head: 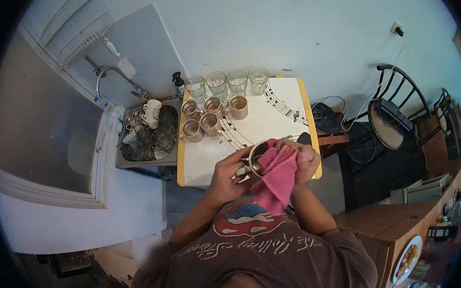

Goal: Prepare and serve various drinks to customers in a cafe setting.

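Note:
My left hand [230,175] grips a shiny metal mug [255,157] by its handle side, tilted with its mouth towards my right. In my right hand [306,164] is a pink cloth [278,172], bunched at the mug's rim and hanging down in front of my shirt. Both hands are above the near edge of a white table [201,166] with yellow edging and printed music notes. On its left part stand several metal mugs [210,123], upright and grouped together. Behind them several clear drinking glasses [237,83] form a row.
Left of the table, a sink [170,162] holds piled glassware and white cups [152,109] under a curved faucet [108,70]. A spray bottle [178,83] stands by the wall. To the right are a black-framed chair [387,130] and a wooden cabinet [392,221] bearing a plate [406,259] of food.

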A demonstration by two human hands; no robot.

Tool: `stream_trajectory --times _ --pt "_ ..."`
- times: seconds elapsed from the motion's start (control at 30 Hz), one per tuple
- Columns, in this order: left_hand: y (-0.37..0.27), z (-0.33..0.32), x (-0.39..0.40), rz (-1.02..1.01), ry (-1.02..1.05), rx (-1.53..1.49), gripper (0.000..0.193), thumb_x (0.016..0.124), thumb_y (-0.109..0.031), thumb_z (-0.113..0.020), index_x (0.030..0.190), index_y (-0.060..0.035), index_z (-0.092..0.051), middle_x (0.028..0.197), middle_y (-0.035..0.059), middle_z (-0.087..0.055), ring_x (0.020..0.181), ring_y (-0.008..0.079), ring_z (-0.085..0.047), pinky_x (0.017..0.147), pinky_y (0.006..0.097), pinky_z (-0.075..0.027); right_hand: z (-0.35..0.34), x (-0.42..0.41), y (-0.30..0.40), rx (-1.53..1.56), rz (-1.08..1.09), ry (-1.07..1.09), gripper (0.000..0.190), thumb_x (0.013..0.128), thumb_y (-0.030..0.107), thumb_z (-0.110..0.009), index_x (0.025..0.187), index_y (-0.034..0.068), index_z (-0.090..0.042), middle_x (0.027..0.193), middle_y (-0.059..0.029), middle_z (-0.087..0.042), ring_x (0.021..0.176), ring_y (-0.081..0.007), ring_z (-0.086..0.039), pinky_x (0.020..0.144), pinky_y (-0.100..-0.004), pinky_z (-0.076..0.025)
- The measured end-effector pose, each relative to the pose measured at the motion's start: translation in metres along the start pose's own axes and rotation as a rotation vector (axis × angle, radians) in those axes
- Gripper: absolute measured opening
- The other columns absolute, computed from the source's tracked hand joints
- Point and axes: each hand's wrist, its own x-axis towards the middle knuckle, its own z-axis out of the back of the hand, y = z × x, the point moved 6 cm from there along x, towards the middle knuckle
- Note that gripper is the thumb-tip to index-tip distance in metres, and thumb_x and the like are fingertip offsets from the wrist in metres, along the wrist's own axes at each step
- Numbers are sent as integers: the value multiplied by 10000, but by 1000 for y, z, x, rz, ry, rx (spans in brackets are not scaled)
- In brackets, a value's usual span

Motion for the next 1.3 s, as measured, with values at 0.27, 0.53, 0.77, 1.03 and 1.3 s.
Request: stream_trajectory --times 0.27,0.53,0.77,1.03,1.3 --pt "5 3 -4 -124 132 -51 348 617 -58 -853 906 48 -690 1287 222 -576 1102 279 -628 882 334 -498 15 13 -14 713 -87 132 372 993 378 -473 855 44 -560 751 -94 -547 666 -236 -504 811 -366 -438" --pt "-19 10 -5 -253 -32 -4 477 632 -121 -861 1046 41 -688 1319 238 -538 1168 334 -587 968 376 -477 7 -19 -15 -822 -553 307 329 935 173 -584 1235 64 -505 1183 -91 -546 1069 -193 -556 982 -342 -455" --pt "-30 14 -3 -228 -198 115 478 608 -161 -873 993 48 -680 1316 275 -522 1212 407 -537 1012 451 -435 -3 -44 -42 -592 -642 339 397 930 190 -594 1284 57 -470 1266 -104 -509 1151 -210 -514 1028 -350 -415" --pt "-33 18 15 -382 -120 236 326 689 -85 -743 989 27 -680 1225 268 -582 1092 358 -631 997 450 -442 3 -65 -60 -337 -728 342 477 925 210 -605 1339 49 -430 1361 -119 -467 1245 -230 -466 1080 -359 -369" --pt "-50 3 15 -514 76 218 182 703 -142 -767 693 -21 -631 1166 244 -633 1091 330 -643 1074 628 -261 24 -96 -64 -124 -881 342 680 885 223 -660 1454 56 -327 1504 -104 -343 1378 -241 -341 1170 -384 -237"
